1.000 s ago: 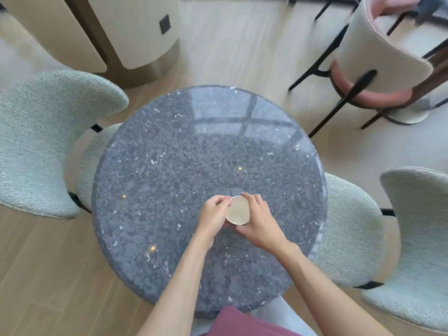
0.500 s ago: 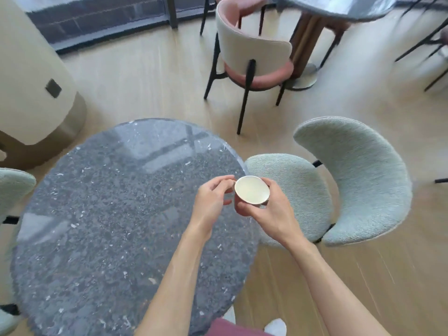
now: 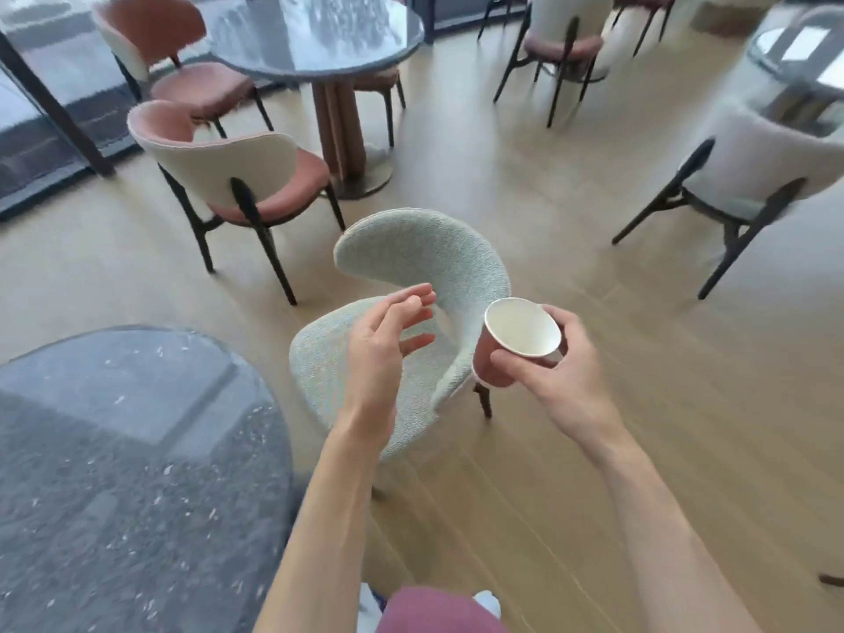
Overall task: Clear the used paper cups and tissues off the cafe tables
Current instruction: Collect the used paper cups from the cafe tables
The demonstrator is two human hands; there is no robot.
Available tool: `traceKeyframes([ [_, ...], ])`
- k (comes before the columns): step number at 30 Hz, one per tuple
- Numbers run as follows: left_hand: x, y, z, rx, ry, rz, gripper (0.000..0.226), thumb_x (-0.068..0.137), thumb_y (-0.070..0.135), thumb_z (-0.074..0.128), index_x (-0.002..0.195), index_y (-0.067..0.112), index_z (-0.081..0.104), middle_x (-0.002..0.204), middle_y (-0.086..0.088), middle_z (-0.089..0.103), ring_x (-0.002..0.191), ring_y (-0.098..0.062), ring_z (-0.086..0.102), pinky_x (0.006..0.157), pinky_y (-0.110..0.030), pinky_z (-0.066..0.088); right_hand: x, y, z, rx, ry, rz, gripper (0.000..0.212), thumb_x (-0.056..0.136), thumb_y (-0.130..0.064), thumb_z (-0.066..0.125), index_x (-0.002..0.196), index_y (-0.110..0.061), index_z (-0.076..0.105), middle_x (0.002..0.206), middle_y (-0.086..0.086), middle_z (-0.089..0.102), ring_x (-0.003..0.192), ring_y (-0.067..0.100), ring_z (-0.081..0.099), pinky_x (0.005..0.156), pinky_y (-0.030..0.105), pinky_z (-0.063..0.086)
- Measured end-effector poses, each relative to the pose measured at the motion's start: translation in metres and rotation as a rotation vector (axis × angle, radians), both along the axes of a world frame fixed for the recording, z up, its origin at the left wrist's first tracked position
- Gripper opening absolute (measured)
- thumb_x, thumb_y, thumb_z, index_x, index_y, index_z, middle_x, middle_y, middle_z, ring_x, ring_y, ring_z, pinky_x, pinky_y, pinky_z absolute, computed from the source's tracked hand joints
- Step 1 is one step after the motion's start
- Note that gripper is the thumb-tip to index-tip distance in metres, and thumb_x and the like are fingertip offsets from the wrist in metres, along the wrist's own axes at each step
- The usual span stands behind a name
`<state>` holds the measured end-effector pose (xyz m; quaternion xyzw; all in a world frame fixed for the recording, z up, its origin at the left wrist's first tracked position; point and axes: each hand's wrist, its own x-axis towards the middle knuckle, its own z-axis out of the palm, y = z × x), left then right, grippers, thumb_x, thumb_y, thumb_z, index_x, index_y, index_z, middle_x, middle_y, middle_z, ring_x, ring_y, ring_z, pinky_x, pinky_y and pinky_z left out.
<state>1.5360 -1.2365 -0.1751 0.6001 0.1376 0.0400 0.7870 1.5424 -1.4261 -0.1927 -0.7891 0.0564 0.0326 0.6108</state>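
Item: paper cup (image 3: 520,342), off near-left worktop (image 3: 137,450); our right hand (image 3: 559,381) grip wraps it, left hand (image 3: 383,349) slack, empty. Step: carry-off. We judge next: find bin, keep upright.

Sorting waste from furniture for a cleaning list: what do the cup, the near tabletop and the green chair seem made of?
Cup: likely paper, matte white inside, reddish outside, with a thin rolled rim.
Near tabletop: probably polished stone or terrazzo, dark grey with pale flecks and a glossy reflection.
Green chair: nubby woven fabric, pale green, matte.
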Motion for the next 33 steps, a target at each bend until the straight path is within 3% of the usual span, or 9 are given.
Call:
traceKeyframes([
  [4, 0.012, -0.098, 0.015, 0.001, -0.062, -0.132, 0.033, 0.086, 0.028, 0.054, 0.108, 0.015, 0.074, 0.111, -0.004, 0.076, 0.107, -0.017, 0.069, 0.093, -0.039, 0.057, -0.014, -0.111, 0.02, 0.027, -0.067, -0.162, 0.059, 0.077, -0.018, 0.086, 0.124, -0.03, 0.053, 0.111, -0.02, 0.066, 0.1, -0.002, 0.067, 0.079, 0.017, 0.052],
  [7, 0.022, -0.164, 0.025, 0.002, -0.1, -0.243, 0.036, 0.085, 0.028, 0.054, 0.111, 0.012, 0.074, 0.112, -0.006, 0.076, 0.111, -0.02, 0.069, 0.092, -0.039, 0.057, -0.026, -0.178, 0.036, 0.031, -0.115, -0.277, 0.06, 0.077, -0.016, 0.086, 0.126, -0.027, 0.052, 0.111, -0.018, 0.066, 0.094, -0.009, 0.066, 0.073, 0.012, 0.051],
  [12, 0.037, -0.258, 0.036, 0.034, -0.148, -0.425, 0.032, 0.086, 0.027, 0.055, 0.108, 0.015, 0.075, 0.112, -0.004, 0.076, 0.111, -0.021, 0.069, 0.095, -0.044, 0.057, -0.043, -0.262, 0.051, 0.026, -0.173, -0.444, 0.062, 0.076, -0.02, 0.086, 0.127, -0.028, 0.052, 0.117, -0.016, 0.065, 0.102, -0.005, 0.065, 0.075, 0.011, 0.051],
  [15, 0.048, -0.306, 0.041, 0.033, -0.175, -0.524, 0.03, 0.086, 0.027, 0.056, 0.106, 0.017, 0.076, 0.112, -0.004, 0.076, 0.112, -0.021, 0.069, 0.095, -0.044, 0.056, -0.047, -0.3, 0.057, 0.024, -0.209, -0.523, 0.066, 0.067, -0.036, 0.086, 0.124, -0.028, 0.054, 0.116, -0.014, 0.067, 0.096, -0.01, 0.065, 0.078, 0.012, 0.051],
  [19, 0.07, -0.366, 0.04, -0.003, -0.189, -0.641, 0.03, 0.087, 0.027, 0.056, 0.107, 0.016, 0.076, 0.114, -0.005, 0.075, 0.112, -0.022, 0.069, 0.094, -0.043, 0.056, -0.041, -0.347, 0.056, -0.019, -0.236, -0.62, 0.066, 0.059, -0.05, 0.082, 0.118, -0.036, 0.056, 0.116, -0.014, 0.068, 0.106, 0.002, 0.065, 0.088, 0.02, 0.052],
  [25, 0.134, -0.458, 0.035, -0.034, -0.198, -0.78, 0.027, 0.094, 0.021, 0.054, 0.11, 0.015, 0.075, 0.117, -0.004, 0.075, 0.113, -0.022, 0.069, 0.097, -0.046, 0.055, 0.006, -0.425, 0.052, -0.09, -0.247, -0.73, 0.074, 0.062, -0.049, 0.084, 0.128, -0.028, 0.057, 0.119, -0.014, 0.068, 0.111, 0.005, 0.063, 0.096, 0.03, 0.053],
  [29, 0.203, -0.525, 0.045, -0.045, -0.212, -0.835, 0.032, 0.089, 0.028, 0.056, 0.11, 0.015, 0.075, 0.117, -0.002, 0.075, 0.113, -0.02, 0.068, 0.096, -0.045, 0.055, 0.064, -0.485, 0.06, -0.1, -0.223, -0.785, 0.078, 0.06, -0.049, 0.085, 0.13, -0.029, 0.056, 0.118, -0.015, 0.068, 0.109, 0.003, 0.064, 0.098, 0.036, 0.054],
  [33, 0.27, -0.587, 0.062, -0.05, -0.242, -0.878, 0.035, 0.087, 0.029, 0.055, 0.112, 0.014, 0.074, 0.117, 0.0, 0.075, 0.113, -0.018, 0.068, 0.096, -0.043, 0.055, 0.12, -0.542, 0.077, -0.129, -0.233, -0.828, 0.074, 0.065, -0.043, 0.086, 0.13, -0.03, 0.055, 0.117, -0.015, 0.068, 0.107, -0.001, 0.064, 0.095, 0.029, 0.054],
])
